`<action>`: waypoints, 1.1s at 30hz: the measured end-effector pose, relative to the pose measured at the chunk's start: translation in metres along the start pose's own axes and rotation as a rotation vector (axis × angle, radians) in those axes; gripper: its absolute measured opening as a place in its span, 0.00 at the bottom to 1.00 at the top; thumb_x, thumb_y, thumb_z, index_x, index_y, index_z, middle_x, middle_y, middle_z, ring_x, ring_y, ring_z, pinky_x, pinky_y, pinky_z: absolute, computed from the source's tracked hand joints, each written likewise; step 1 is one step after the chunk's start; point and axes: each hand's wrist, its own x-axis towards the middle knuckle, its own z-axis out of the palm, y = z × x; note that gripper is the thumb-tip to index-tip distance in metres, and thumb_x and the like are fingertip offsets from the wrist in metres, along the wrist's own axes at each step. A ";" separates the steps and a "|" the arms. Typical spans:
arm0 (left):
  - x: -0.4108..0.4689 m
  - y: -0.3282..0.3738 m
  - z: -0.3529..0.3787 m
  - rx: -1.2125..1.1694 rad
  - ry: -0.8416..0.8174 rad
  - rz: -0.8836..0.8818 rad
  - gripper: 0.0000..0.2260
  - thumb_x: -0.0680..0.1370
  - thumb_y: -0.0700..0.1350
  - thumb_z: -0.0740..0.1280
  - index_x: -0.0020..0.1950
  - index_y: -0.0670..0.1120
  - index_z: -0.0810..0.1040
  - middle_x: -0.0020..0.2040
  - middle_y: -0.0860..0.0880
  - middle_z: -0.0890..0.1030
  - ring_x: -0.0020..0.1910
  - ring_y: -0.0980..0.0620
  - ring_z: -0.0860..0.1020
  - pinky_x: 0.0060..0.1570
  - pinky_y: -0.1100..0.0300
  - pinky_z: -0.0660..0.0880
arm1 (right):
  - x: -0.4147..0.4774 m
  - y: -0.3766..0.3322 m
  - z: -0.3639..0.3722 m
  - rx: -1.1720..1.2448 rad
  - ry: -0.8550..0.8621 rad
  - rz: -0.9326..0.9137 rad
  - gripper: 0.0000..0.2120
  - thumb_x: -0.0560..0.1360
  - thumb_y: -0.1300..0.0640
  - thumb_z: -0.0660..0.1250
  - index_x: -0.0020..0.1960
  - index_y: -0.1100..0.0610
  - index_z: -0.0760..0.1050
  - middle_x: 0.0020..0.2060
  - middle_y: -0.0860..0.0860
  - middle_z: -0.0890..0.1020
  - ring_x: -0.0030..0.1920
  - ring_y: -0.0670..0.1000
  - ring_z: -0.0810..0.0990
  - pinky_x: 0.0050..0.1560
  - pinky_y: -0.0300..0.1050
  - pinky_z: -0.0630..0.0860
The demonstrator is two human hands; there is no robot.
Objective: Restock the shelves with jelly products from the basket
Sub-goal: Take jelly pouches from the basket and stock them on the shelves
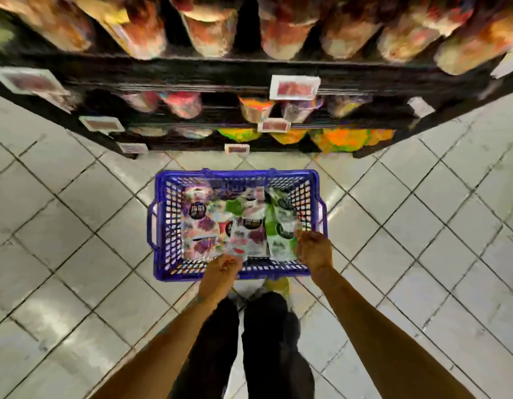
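Note:
A blue plastic basket (163,226) stands on the tiled floor before the shelves and holds several jelly packets. My left hand (220,269) is over the basket's near rim, and its curled fingers pinch the lower edge of a white and pink packet (243,240). My right hand (314,251) is at the near right corner. Its fingers curl round the right edge of a green packet (278,240). Motion blur softens both grips. The dark shelves (220,67) beyond the basket carry rows of bagged products.
White price tags (294,87) hang on the shelf edges. Orange and yellow bags (350,139) fill the lowest shelf at the right. My legs in dark trousers (264,341) stand just behind the basket. Pale floor tiles (76,226) lie on both sides.

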 end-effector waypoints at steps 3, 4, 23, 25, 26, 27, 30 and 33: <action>0.049 -0.028 0.038 0.013 0.012 -0.054 0.08 0.80 0.40 0.65 0.41 0.44 0.77 0.43 0.42 0.80 0.42 0.46 0.77 0.46 0.49 0.74 | 0.054 0.031 0.016 -0.054 0.010 0.040 0.08 0.77 0.66 0.63 0.43 0.55 0.74 0.33 0.50 0.77 0.30 0.47 0.77 0.32 0.41 0.77; 0.063 -0.033 0.051 -0.007 0.025 -0.082 0.08 0.80 0.39 0.65 0.42 0.43 0.78 0.44 0.40 0.79 0.44 0.45 0.76 0.44 0.51 0.73 | 0.070 0.039 0.023 -0.062 0.017 0.032 0.07 0.77 0.66 0.63 0.45 0.56 0.75 0.36 0.53 0.78 0.33 0.50 0.78 0.38 0.46 0.79; 0.223 -0.028 0.126 0.158 0.138 -0.081 0.05 0.70 0.40 0.76 0.44 0.41 0.85 0.36 0.47 0.80 0.37 0.50 0.77 0.38 0.58 0.73 | 0.195 0.080 0.063 -0.757 0.095 -0.569 0.24 0.76 0.55 0.65 0.72 0.48 0.70 0.64 0.52 0.79 0.61 0.58 0.78 0.60 0.51 0.77; 0.219 -0.018 0.108 0.087 0.205 -0.087 0.03 0.73 0.39 0.72 0.40 0.44 0.80 0.33 0.48 0.78 0.34 0.49 0.76 0.31 0.64 0.72 | 0.176 0.074 0.060 -0.656 0.148 -0.618 0.22 0.76 0.51 0.65 0.70 0.48 0.73 0.64 0.52 0.80 0.63 0.59 0.76 0.63 0.54 0.74; 0.217 -0.015 0.096 0.043 0.248 -0.092 0.07 0.73 0.39 0.71 0.36 0.45 0.77 0.30 0.50 0.76 0.31 0.49 0.74 0.24 0.68 0.68 | 0.165 0.073 0.060 -0.584 0.157 -0.641 0.22 0.75 0.50 0.66 0.68 0.48 0.75 0.64 0.52 0.79 0.64 0.59 0.75 0.65 0.56 0.72; 0.215 -0.015 0.082 0.010 0.295 -0.083 0.10 0.73 0.38 0.70 0.33 0.45 0.75 0.28 0.50 0.74 0.29 0.50 0.71 0.20 0.71 0.63 | 0.155 0.075 0.062 -0.531 0.156 -0.671 0.21 0.74 0.49 0.67 0.67 0.48 0.77 0.64 0.51 0.79 0.65 0.59 0.74 0.65 0.58 0.71; 0.205 -0.017 0.039 -0.023 0.339 -0.069 0.04 0.75 0.36 0.70 0.41 0.43 0.78 0.31 0.49 0.76 0.30 0.53 0.70 0.20 0.73 0.62 | 0.131 0.087 0.075 -0.542 0.087 -0.739 0.22 0.67 0.52 0.75 0.62 0.49 0.81 0.61 0.51 0.81 0.70 0.60 0.70 0.66 0.64 0.68; 0.196 -0.024 0.012 0.030 0.291 -0.044 0.09 0.78 0.35 0.66 0.58 0.38 0.77 0.45 0.44 0.80 0.45 0.46 0.77 0.33 0.72 0.70 | 0.122 0.103 0.096 -0.652 -0.098 -0.712 0.22 0.66 0.46 0.78 0.58 0.54 0.83 0.59 0.51 0.78 0.73 0.59 0.64 0.72 0.59 0.64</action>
